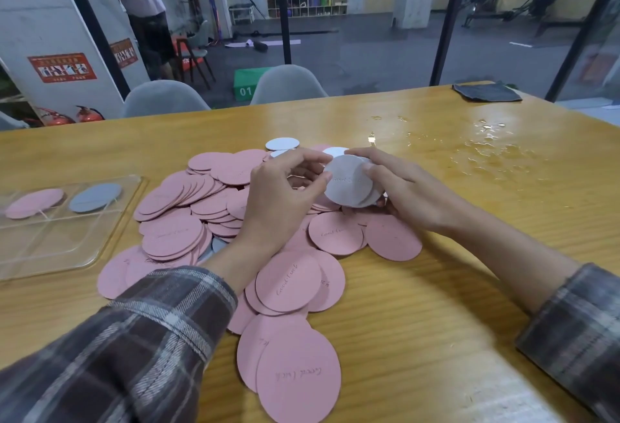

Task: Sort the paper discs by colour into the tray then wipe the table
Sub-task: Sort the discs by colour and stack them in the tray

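Observation:
A big heap of pink paper discs (188, 208) covers the middle of the wooden table (436, 305). A few pale grey discs (282, 143) lie at its far edge. Above the heap, both hands hold a small stack of grey discs (349, 182). My right hand (406, 187) grips the stack from the right. My left hand (285, 187) pinches its left edge with thumb and fingers. A clear plastic tray (63, 248) at the left holds one pink disc (33, 203) and one grey disc (95, 197) in separate compartments.
Spilled water (486, 151) spreads over the table's far right part. A dark grey cloth (486, 92) lies at the far right corner. Two grey chairs (288, 85) stand behind the table, with a glass wall beyond.

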`<state>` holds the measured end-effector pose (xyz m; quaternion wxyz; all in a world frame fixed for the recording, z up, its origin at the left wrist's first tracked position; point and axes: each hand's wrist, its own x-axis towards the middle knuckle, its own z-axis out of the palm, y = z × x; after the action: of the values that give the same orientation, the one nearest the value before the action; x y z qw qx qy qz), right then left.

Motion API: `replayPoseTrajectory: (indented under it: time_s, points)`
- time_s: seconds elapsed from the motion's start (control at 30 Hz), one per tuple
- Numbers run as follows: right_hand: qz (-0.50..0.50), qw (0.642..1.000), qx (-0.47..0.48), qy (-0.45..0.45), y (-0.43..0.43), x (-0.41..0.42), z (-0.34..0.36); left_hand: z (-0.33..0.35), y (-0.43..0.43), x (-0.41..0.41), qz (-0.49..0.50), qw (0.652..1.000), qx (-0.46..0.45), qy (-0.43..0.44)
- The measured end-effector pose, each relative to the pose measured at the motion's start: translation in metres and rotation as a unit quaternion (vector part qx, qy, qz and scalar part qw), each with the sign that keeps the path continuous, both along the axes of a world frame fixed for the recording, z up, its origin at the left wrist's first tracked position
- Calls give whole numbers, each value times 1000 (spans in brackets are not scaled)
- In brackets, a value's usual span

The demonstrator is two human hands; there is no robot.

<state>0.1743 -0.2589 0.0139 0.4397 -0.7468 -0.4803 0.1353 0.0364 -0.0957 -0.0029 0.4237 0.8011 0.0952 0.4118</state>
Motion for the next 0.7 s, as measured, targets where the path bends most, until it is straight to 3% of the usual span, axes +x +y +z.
replayPoseTrajectory:
  time_s: [0.17,0.4,0.7]
  points:
    - [2,995,-40,-92,0,-1,-1,0,-2,3,-7,1000,22,4]
    - [-33,996,-29,-72,-3,11,2,-1,-3,6,-3,997,73,37]
    - [-144,988,6,-62,-10,35,8,1,1,21,-23,969,169,178]
